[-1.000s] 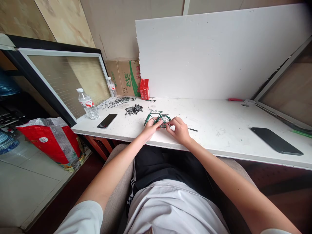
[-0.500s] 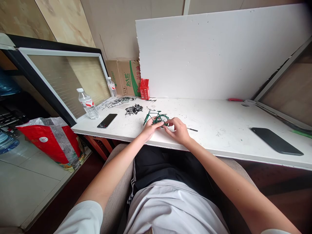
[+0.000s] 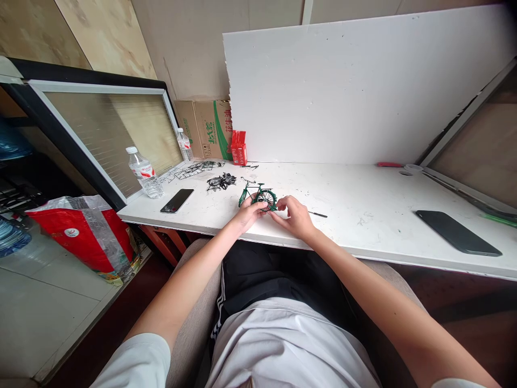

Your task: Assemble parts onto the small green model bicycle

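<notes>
A small green model bicycle is held upright over the front part of the white table. My left hand grips it low down, with the thumb across the lower part near the rear wheel. At the rear wheel's right side is my right hand, its fingers curled and the thumb reaching to the wheel's lower edge. Whether the right fingertips pinch a small part is too small to tell. Behind the bicycle lie black model parts. A thin dark tool rests right of my right hand.
Phones lie at left and right. Two water bottles, one nearer, stand at the left. A red box and a cardboard carton are at the back, beside a white board.
The bicycle has shifted and turned slightly in my left hand, its rear wheel now a little further left. My right fingers have drawn slightly away from the wheel's upper part.
</notes>
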Demonstrator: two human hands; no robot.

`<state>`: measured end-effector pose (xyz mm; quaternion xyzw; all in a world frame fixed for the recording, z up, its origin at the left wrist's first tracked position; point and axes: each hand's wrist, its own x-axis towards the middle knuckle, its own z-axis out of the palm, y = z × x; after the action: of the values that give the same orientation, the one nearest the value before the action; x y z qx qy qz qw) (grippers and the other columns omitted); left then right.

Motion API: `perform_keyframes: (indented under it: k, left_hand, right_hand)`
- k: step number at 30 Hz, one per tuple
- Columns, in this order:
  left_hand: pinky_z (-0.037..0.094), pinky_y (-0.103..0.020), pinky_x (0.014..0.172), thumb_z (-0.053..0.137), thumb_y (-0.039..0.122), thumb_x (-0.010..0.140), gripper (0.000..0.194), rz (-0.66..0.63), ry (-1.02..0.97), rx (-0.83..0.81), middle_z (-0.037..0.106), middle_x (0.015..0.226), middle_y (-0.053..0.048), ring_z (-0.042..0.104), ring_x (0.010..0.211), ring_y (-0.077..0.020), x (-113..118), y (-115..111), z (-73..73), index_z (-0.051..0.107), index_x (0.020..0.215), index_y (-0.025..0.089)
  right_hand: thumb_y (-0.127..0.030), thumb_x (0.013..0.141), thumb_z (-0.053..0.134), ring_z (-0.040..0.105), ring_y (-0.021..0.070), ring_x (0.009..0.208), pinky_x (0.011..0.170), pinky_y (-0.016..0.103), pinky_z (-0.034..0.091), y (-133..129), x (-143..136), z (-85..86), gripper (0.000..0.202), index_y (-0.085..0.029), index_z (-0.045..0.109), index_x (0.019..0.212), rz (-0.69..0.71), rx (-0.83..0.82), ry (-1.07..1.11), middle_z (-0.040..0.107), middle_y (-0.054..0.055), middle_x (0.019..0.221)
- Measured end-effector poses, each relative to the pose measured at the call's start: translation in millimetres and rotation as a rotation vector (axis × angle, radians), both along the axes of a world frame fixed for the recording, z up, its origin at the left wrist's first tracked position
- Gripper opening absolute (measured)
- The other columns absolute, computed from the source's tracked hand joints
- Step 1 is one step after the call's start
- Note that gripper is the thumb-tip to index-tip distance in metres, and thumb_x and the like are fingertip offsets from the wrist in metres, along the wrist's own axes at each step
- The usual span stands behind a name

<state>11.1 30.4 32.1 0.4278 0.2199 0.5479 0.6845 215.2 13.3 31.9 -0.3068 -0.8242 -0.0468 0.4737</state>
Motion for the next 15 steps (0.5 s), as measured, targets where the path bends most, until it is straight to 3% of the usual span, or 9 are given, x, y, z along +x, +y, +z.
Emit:
perform_keyframes:
  k: [4,15]
  left_hand:
    - [0.049,-0.03,0.083,0.089,0.02,0.074,0.04,-0.042,-0.008,-0.005,0.072,0.099,-0.002,0.066,0.091,-0.0161,-1.1,-3.8,4.6,0.066,0.107,0.021]
    - [0.05,-0.03,0.081,0.092,0.024,0.076,0.033,-0.107,-0.068,-0.042,0.068,0.092,-0.001,0.064,0.086,-0.0152,-0.4,-7.3,9.5,0.068,0.097,0.019]
  right_hand:
    - [-0.03,0.106,0.061,0.067,0.0222,0.084,0.065,0.035,0.049,-1.4,-1.1,2.2,0.008,-0.025,0.061,0.1,-0.012,0.105,-0.079,0.072,0.006,0.092]
    - [-0.029,0.111,0.053,0.066,0.0212,0.085,0.066,0.033,0.048,-1.1,0.4,1.2,0.018,-0.023,0.068,0.102,-0.035,0.142,-0.178,0.073,0.008,0.092]
